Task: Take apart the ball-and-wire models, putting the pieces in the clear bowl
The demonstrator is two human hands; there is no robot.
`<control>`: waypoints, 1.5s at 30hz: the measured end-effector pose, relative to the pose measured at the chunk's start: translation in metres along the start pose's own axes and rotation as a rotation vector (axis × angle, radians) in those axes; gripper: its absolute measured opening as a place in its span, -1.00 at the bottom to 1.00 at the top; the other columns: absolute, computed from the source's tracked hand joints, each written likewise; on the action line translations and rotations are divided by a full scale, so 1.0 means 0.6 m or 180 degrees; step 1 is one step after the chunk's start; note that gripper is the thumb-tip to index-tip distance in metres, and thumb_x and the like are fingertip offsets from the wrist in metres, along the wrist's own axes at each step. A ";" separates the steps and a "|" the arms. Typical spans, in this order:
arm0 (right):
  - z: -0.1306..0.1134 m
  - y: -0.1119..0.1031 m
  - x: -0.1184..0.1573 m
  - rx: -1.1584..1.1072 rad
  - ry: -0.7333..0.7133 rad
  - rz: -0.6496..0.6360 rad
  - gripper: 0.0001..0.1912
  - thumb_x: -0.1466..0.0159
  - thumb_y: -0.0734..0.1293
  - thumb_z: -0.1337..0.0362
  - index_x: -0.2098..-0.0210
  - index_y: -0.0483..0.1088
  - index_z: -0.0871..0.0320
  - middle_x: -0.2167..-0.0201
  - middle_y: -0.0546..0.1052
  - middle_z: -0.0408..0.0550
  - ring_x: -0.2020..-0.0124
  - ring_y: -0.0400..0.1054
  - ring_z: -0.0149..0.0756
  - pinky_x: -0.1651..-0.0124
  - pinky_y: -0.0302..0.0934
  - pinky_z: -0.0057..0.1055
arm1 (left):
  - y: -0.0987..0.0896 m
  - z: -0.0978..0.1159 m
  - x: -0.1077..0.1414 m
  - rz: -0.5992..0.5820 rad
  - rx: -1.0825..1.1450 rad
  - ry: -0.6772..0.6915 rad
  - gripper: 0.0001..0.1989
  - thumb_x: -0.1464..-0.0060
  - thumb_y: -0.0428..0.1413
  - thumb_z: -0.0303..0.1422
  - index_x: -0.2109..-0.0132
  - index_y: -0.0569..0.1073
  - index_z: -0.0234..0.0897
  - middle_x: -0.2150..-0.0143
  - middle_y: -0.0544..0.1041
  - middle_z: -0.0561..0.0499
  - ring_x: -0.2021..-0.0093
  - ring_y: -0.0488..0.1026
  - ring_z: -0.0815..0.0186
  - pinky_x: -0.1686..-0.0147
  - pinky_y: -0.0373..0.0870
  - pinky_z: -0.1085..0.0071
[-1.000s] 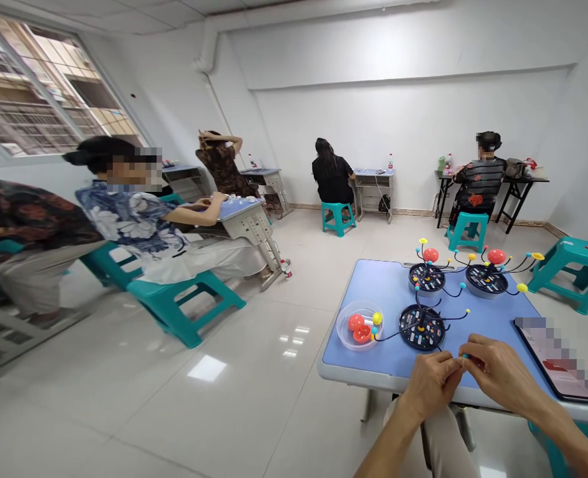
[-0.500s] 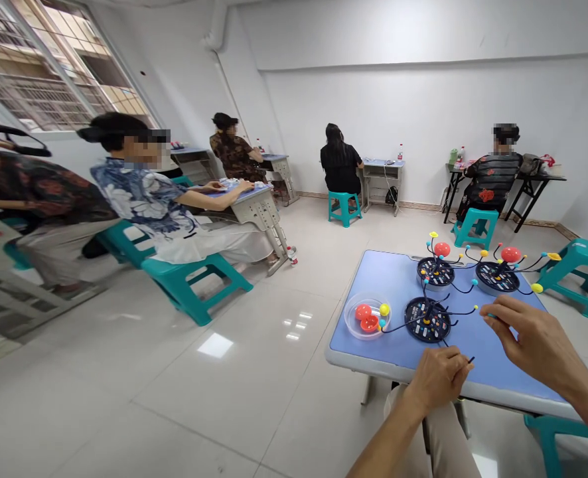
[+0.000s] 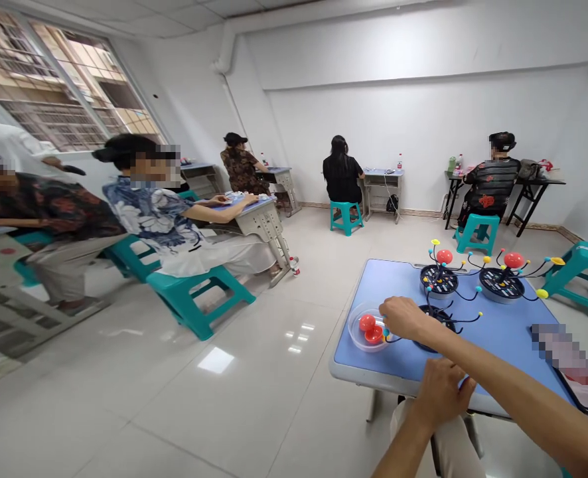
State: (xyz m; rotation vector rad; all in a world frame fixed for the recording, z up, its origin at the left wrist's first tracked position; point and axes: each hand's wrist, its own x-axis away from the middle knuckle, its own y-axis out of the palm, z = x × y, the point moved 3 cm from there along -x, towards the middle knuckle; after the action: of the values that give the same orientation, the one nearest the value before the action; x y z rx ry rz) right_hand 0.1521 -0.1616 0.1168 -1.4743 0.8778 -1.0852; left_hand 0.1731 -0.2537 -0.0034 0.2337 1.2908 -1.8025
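My right hand [image 3: 404,320] stretches across the table to the right rim of the clear plastic bowl [image 3: 354,340]; its fingers curl down and their tips are hidden. In the bowl lie a red ball [image 3: 367,323] and a red half-shell [image 3: 373,334]. Just right of it stands a solar system model with a round black base [image 3: 431,340], thin black rods and small coloured beads, partly covered by my right forearm. My left hand [image 3: 442,390] stays closed at the table's front edge, around a black rod that is now mostly hidden.
Two more models with round black bases [image 3: 438,281] [image 3: 502,285] and red balls stand at the back of the blue table [image 3: 398,279]. A phone [image 3: 580,372] lies at its right edge. Teal stools [image 3: 583,279] and several seated people are around the room.
My right hand has swung left from the table's right side to the bowl, now covering the yellow ball. The phone has come into sight. My left hand remains near the front edge.
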 end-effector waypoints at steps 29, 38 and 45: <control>0.286 0.064 0.219 -0.0948 0.1344 0.1091 -0.73 -0.26 0.20 0.39 0.44 0.51 0.17 0.46 0.55 -0.03 0.40 0.40 -0.33 0.39 -0.04 -0.48 | -0.026 0.051 -0.123 -0.0486 -0.0004 -0.1132 -0.62 -0.27 -0.15 -0.41 -0.10 0.44 -0.32 0.11 0.60 -0.19 0.13 0.55 0.15 0.16 0.44 0.30; 0.282 0.064 0.228 -0.1232 0.1203 0.1085 -0.73 -0.22 0.18 0.36 0.48 0.49 0.19 0.51 0.54 -0.05 0.48 0.31 -0.35 0.40 -0.06 -0.45 | -0.023 0.047 -0.161 -0.1129 -0.0133 -0.1659 -0.69 -0.18 -0.06 -0.43 -0.02 0.46 -0.33 0.20 0.61 -0.21 0.17 0.55 0.14 0.16 0.38 0.33; 0.273 0.068 0.227 -0.1430 0.1116 0.1108 -0.74 -0.16 0.18 0.36 0.50 0.49 0.19 0.55 0.52 -0.06 0.49 0.29 -0.35 0.40 -0.04 -0.45 | -0.011 0.035 -0.165 -0.0873 0.0397 -0.1902 -0.78 -0.15 0.01 -0.43 0.26 0.56 -0.30 0.38 0.59 -0.12 0.26 0.55 0.19 0.24 0.39 0.37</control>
State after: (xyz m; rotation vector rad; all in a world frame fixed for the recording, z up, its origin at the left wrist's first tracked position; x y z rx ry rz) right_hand 0.3518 -0.2436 0.0948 -1.4278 1.6453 -0.9311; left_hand 0.2337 -0.2171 0.0695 -0.4098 0.8105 -1.9754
